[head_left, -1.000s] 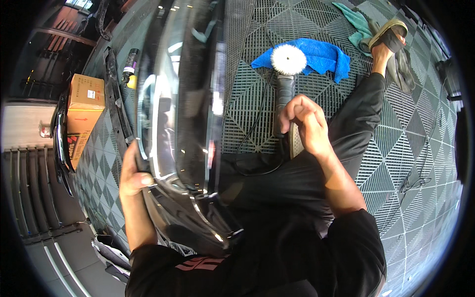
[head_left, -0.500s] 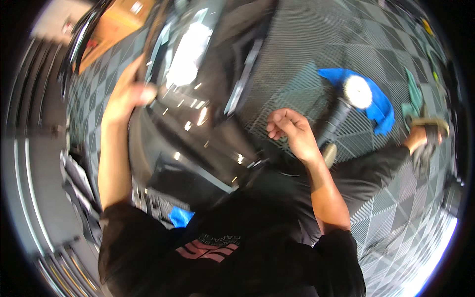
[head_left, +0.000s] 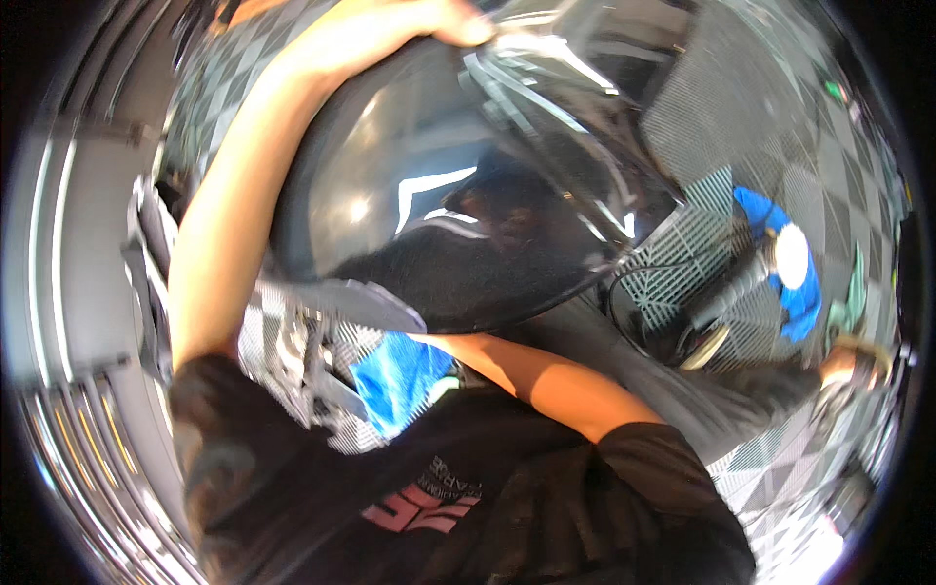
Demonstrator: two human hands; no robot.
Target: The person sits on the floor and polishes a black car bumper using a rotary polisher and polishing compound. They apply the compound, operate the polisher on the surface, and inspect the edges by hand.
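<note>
A large glossy black part with a curved, see-through cover [head_left: 390, 244], which looks like a car headlight, is tilted in front of my body. My left hand [head_left: 444, 21] is closed on its far upper edge, thumb over the rim; its other fingers are out of sight. My right forearm [head_left: 546, 375] reaches leftward beneath the near edge of the headlight. The right hand itself is hidden under it, so its fingers do not show. Bright reflections cover the glossy surface.
A dark polisher [head_left: 726, 292] with a white round pad [head_left: 792, 255] lies on the right by a blue cloth [head_left: 801, 310]. Its cable runs near my leg. Another blue cloth [head_left: 400, 380] is below the headlight. Grey grid tiles [head_left: 770, 487] form the floor; a cabinet [head_left: 93, 253] stands left.
The headlight has turned and swung to the right. My left hand has moved up and right with it. My right hand, raised beside it before, has gone underneath.
</note>
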